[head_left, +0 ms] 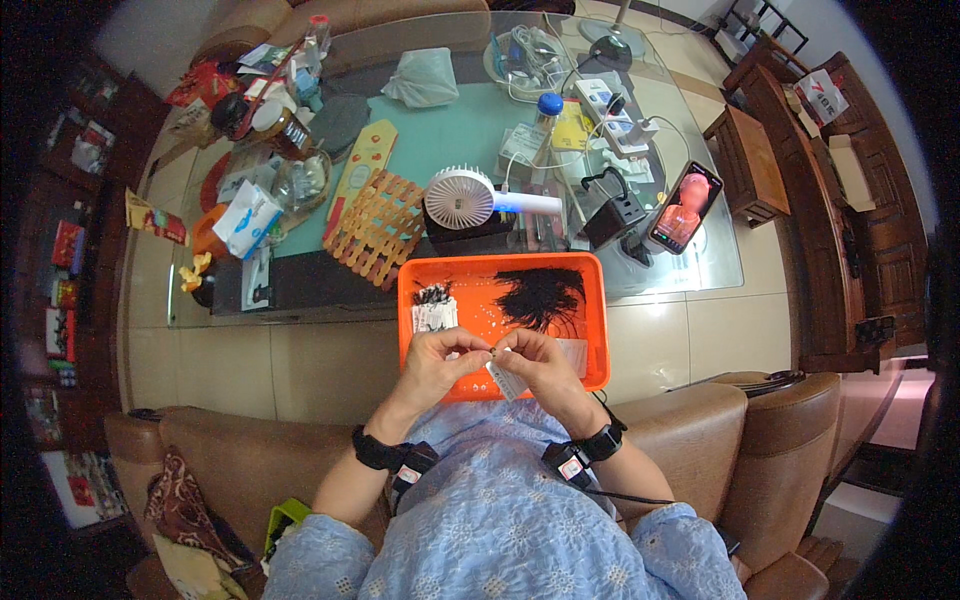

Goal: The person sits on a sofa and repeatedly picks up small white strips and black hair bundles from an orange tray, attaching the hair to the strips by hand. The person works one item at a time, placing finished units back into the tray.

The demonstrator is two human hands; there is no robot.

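My left hand and my right hand meet over the near side of an orange plastic tray. The right fingers are closed on a small white printed tag, which hangs below them. Tip to tip with them, my left thumb and forefinger are pinched together at the tag's top; what they grip is too small to make out. Inside the tray, a bundle of black strings lies at the back right. A pile of white tags with black strings sits at the left. More white tags lie beside my right hand.
Beyond the tray stands a glass table bearing a white handheld fan, a slatted wooden mat, a black power adapter and a propped phone. Jars and packets crowd its left side. Brown sofa seats flank me.
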